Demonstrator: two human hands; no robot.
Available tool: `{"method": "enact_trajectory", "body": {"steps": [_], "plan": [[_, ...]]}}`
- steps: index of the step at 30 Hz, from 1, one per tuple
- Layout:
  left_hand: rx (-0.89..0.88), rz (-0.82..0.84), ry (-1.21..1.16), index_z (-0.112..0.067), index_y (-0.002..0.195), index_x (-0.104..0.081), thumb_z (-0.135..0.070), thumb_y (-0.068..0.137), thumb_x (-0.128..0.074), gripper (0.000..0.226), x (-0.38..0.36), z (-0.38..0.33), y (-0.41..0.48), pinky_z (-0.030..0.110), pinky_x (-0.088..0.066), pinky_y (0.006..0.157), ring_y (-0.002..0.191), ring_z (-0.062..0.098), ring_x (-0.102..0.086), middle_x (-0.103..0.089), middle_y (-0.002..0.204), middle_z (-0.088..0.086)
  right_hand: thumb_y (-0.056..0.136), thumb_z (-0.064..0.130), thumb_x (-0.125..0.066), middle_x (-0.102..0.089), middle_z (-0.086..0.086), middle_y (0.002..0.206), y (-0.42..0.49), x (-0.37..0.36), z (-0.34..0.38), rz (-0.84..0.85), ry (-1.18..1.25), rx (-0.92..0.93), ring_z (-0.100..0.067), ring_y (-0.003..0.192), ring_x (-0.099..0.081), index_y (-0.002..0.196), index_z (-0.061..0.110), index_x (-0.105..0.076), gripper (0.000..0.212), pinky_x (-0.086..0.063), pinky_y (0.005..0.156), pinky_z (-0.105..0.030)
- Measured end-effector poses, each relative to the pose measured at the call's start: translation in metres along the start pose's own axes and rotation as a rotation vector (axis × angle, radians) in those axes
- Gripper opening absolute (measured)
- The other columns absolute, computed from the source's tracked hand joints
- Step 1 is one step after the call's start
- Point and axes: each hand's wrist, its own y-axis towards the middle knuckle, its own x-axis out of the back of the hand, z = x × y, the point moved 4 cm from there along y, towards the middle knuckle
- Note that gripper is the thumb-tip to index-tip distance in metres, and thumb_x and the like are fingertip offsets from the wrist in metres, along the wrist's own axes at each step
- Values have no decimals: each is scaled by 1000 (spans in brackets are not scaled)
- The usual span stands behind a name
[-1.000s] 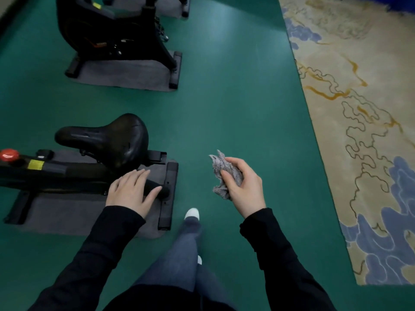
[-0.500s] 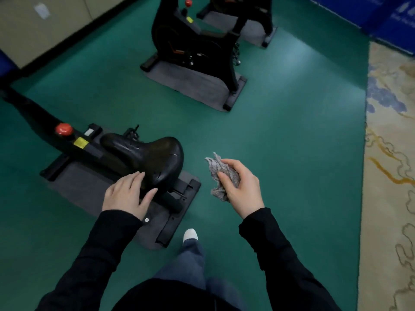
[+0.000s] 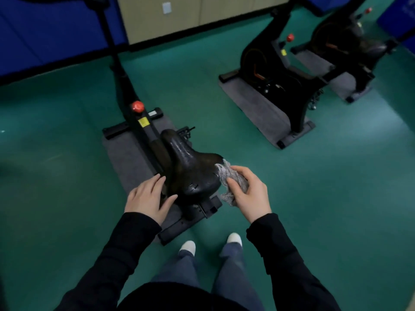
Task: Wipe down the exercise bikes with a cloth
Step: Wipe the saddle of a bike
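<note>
On the green floor [image 3: 67, 187] stand three black exercise bikes, each on a grey mat: the nearest bike [image 3: 143, 129] just ahead of the person, a second bike [image 3: 276, 72] to the right and a third bike [image 3: 350, 41] beyond it. The nearest bike's glossy black saddle [image 3: 190, 167] sits between the two hands. The left hand [image 3: 148, 196] lies flat, fingers spread, against the saddle's left rear edge, gripping nothing. The right hand [image 3: 249, 194] is clenched around a crumpled grey cloth [image 3: 226, 176], which bunches out past the thumb and touches the saddle's right rear edge. A red knob [image 3: 137, 106] tops the frame ahead of the saddle
</note>
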Motion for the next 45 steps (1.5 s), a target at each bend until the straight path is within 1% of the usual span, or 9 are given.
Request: {"method": "enact_trajectory", "body": {"steps": [4, 15, 17, 21, 27, 35, 38, 41, 45], "plan": [[122, -34, -95, -19, 145, -30, -55, 91, -41, 66, -9, 2, -8, 32, -24, 108, 137, 15, -29, -32, 150, -3, 90, 20, -62, -65, 3, 116, 24, -5, 2, 96, -22, 84, -11, 110, -55, 115, 18, -63, 25, -34, 87, -13], [491, -112, -298, -17, 146, -27, -51, 90, -48, 69, -43, -41, -16, 35, -26, 110, 138, 17, -29, -30, 151, 1, 91, 19, -61, -66, -1, 110, 89, 1, -10, 465, -77, 286, -22, 102, -62, 116, 20, -62, 25, -49, 92, -36], [548, -159, -339, -15, 145, -30, -48, 90, -50, 67, -46, -47, -16, 36, -26, 110, 137, 20, -30, -32, 150, 3, 91, 17, -61, -65, 1, 109, 97, 2, -13, 487, -74, 346, -19, 102, -61, 115, 19, -62, 25, -47, 93, -29], [644, -287, -443, -13, 143, -35, -42, 92, -51, 61, -49, -54, -15, 39, -28, 110, 135, 23, -32, -36, 148, 6, 89, 10, -63, -61, 0, 110, 109, 2, -17, 477, -82, 487, -7, 101, -52, 114, 12, -64, 26, -28, 85, 4], [662, -335, -522, -15, 141, -37, -40, 94, -47, 54, -60, -48, -1, 38, -28, 110, 135, 20, -32, -38, 147, 4, 88, 7, -63, -60, -2, 109, 132, -17, -12, 469, -49, 548, -5, 100, -51, 116, 10, -64, 27, -27, 87, 5], [568, -423, -692, -17, 134, -49, -29, 94, -52, 42, -68, -10, 33, 26, -28, 104, 130, 19, -40, -49, 138, 3, 87, 4, -63, -59, -6, 108, 161, -73, 39, 413, -133, 824, -18, 103, -54, 115, 8, -65, 28, -29, 93, -2], [525, -425, -916, -22, 126, -55, -24, 93, -55, 33, -78, 0, 49, 18, -31, 99, 123, 13, -46, -54, 130, 0, 86, 4, -63, -58, -9, 110, 157, -104, 54, 481, -281, 1086, -26, 106, -52, 116, 7, -65, 30, -35, 96, -19], [518, -427, -1132, -28, 118, -58, -18, 92, -58, 28, -89, 7, 63, 26, -36, 103, 119, 16, -52, -58, 120, -4, 88, 7, -59, -59, -12, 111, 148, -137, 62, 608, -478, 1364, -32, 104, -52, 115, 8, -65, 28, -44, 86, -39], [440, -389, -1251, -36, 105, -60, -12, 91, -58, 28, -99, 7, 73, 26, -37, 104, 116, 14, -54, -61, 115, -5, 89, 13, -57, -62, -5, 107, 160, -160, 61, 680, -708, 1524, -29, 103, -53, 114, 14, -66, 26, -38, 81, -39]]}}
